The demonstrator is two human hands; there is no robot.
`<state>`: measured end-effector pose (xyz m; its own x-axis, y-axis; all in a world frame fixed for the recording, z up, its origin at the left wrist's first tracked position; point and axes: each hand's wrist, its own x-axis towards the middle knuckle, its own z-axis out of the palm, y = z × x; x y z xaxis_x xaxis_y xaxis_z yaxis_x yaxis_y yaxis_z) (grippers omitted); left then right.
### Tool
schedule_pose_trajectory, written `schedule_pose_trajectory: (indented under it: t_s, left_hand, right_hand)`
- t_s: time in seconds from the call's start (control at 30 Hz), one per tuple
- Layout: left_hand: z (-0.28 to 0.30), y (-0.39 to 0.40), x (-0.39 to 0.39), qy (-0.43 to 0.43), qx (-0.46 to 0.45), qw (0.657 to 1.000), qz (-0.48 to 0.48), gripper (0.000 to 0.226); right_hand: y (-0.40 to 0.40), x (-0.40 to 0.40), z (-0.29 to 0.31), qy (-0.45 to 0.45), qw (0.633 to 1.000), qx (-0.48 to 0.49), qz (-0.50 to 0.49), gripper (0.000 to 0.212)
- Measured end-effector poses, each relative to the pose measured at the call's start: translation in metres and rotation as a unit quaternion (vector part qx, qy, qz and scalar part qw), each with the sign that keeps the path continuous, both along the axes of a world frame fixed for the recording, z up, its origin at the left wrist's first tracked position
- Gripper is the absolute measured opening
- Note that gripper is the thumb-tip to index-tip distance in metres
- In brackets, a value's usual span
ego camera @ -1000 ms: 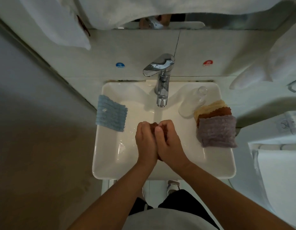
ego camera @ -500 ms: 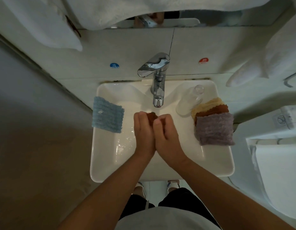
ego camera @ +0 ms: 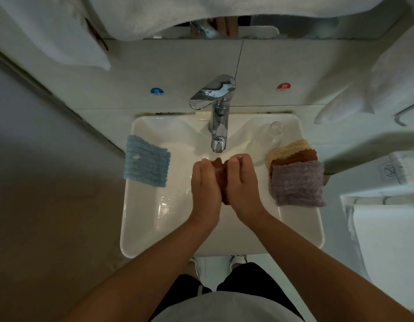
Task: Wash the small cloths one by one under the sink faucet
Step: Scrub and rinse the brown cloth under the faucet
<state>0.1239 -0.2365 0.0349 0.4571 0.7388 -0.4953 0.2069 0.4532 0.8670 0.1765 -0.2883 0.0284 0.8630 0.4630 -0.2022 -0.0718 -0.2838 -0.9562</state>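
A bunched brown cloth (ego camera: 221,175) is squeezed between my left hand (ego camera: 204,189) and my right hand (ego camera: 242,184), both gripping it over the white sink (ego camera: 145,219), just below the chrome faucet (ego camera: 218,117). A blue cloth (ego camera: 145,165) lies over the sink's left rim. On the right rim sits a stack of cloths: purple (ego camera: 297,182) on top, a brown one (ego camera: 294,158) under it and a yellow one (ego camera: 287,147) at the back. Most of the held cloth is hidden by my hands.
A clear glass (ego camera: 274,133) stands behind the cloth stack at the sink's back right. White towels (ego camera: 387,73) hang at the right and top. Cold and hot stickers mark the wall. A white toilet (ego camera: 387,228) stands to the right, a wall close on the left.
My hands have moved a little up toward the faucet with the brown cloth and parted slightly, so more cloth shows between them.
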Motion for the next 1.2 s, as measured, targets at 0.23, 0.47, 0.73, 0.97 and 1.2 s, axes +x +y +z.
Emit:
schedule_pose_trajectory:
  t_s: [0.23, 0.47, 0.73, 0.97, 1.2]
  left_hand:
    - [-0.001, 0.014, -0.009, -0.03, 0.023, 0.999, -0.013, 0.013]
    - [0.005, -0.005, -0.022, -0.067, 0.065, 0.994, -0.059, 0.009]
    - [0.01, 0.003, -0.016, -0.049, 0.057, 0.997, 0.021, 0.023]
    - [0.022, 0.0, -0.004, -0.06, 0.094, 0.993, 0.039, 0.027]
    - [0.002, -0.022, -0.018, -0.049, 0.105, 0.992, -0.042, 0.023]
  right_hand:
    - [-0.013, -0.014, 0.012, -0.007, 0.997, 0.041, 0.061, 0.014]
    - [-0.008, 0.004, 0.013, -0.048, 0.997, 0.025, -0.062, 0.013]
    - [-0.016, -0.025, 0.023, -0.061, 0.992, 0.056, 0.09, 0.011]
    - [-0.011, -0.025, 0.02, -0.053, 0.996, 0.068, 0.016, 0.016]
    - [-0.003, 0.001, 0.015, -0.023, 0.996, 0.067, -0.047, 0.018]
